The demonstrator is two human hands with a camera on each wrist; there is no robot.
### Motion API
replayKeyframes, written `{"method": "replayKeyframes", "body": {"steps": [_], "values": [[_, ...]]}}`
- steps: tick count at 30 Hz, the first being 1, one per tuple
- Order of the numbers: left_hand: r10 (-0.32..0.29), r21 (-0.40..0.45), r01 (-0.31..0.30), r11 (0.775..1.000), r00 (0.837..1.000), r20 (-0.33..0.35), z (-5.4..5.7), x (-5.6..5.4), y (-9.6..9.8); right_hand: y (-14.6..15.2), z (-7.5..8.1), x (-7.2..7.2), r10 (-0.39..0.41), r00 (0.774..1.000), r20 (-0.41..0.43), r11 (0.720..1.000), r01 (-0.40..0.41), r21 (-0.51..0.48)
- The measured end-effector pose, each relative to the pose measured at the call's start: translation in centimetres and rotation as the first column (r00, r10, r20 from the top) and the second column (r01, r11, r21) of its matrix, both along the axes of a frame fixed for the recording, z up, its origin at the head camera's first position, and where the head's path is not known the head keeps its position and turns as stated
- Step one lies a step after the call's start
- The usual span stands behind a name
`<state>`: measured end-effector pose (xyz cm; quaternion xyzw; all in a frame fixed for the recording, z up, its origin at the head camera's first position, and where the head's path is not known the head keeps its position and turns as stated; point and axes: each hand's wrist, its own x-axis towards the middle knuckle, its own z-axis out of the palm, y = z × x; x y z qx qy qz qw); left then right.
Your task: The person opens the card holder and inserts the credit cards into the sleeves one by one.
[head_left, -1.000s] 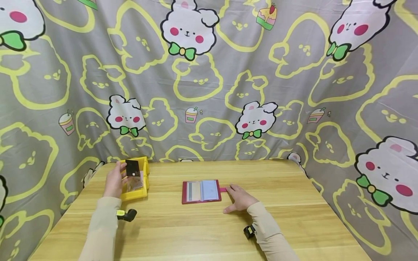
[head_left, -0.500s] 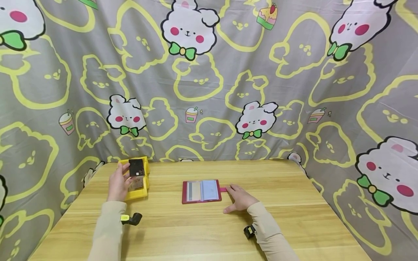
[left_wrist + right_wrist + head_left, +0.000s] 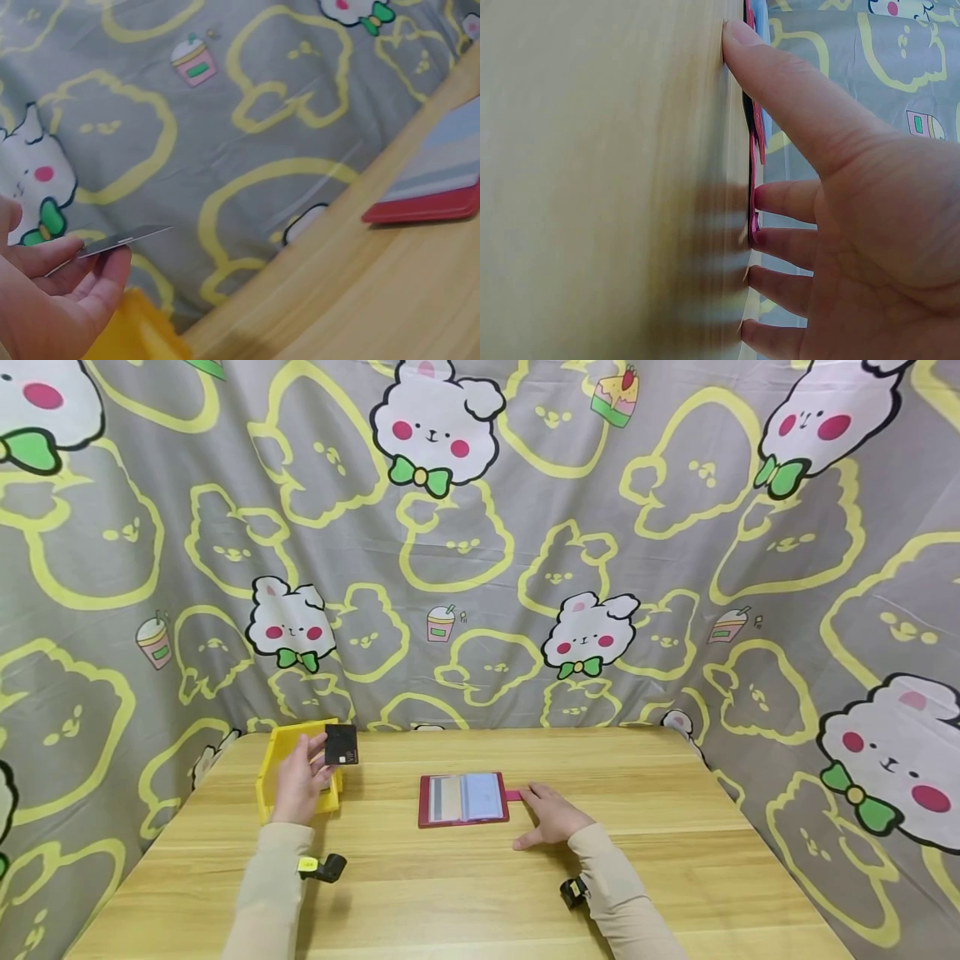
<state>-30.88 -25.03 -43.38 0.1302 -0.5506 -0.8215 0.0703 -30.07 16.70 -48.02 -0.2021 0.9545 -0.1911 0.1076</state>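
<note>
The head view shows the printed face of a black VIP card (image 3: 341, 745), with its chip and lettering; the left wrist view shows it nearly edge-on, pinched between digits of the left hand (image 3: 300, 781) and clear of the wood. The right wrist view shows what the head view hardly does: the right hand (image 3: 553, 817) has its fingers extended and spread, thumb tip at the wood, two fingertips touching a pink strap (image 3: 513, 795).

There is one loose card, one yellow plastic bin (image 3: 273, 760), one red card holder (image 3: 424, 802) and two black wrist cameras (image 3: 324, 867). The bin stands near the tabletop's far left corner, and the card is in the air by its right side. The card holder lies open towards the tabletop's far edge, its strap pointing right.

The tabletop (image 3: 442, 902) is pale wood-grain; a grey curtain (image 3: 480, 556) printed with rabbits and cups surrounds its far and side edges.
</note>
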Motion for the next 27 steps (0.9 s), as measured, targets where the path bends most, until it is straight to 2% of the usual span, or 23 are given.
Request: {"method": "replayKeyframes", "body": {"steps": [10,19,27], "values": [[-0.04,-0.076,0.035,0.997,0.998,-0.056,-1.1,-0.1,2.9,-0.2,0.0,-0.2,0.008,1.0,-0.003,1.0,-0.008,-0.011],[-0.118,-0.069,0.117,0.991,0.993,-0.01,-2.5,-0.1,4.8,-0.3,-0.1,0.0,-0.004,1.0,0.01,1.0,0.004,-0.023],[-0.169,-0.073,0.168,0.983,0.986,-0.004,-3.5,0.1,6.3,0.0,-0.4,-0.1,-0.009,1.0,0.0,1.0,0.009,-0.022]]}}
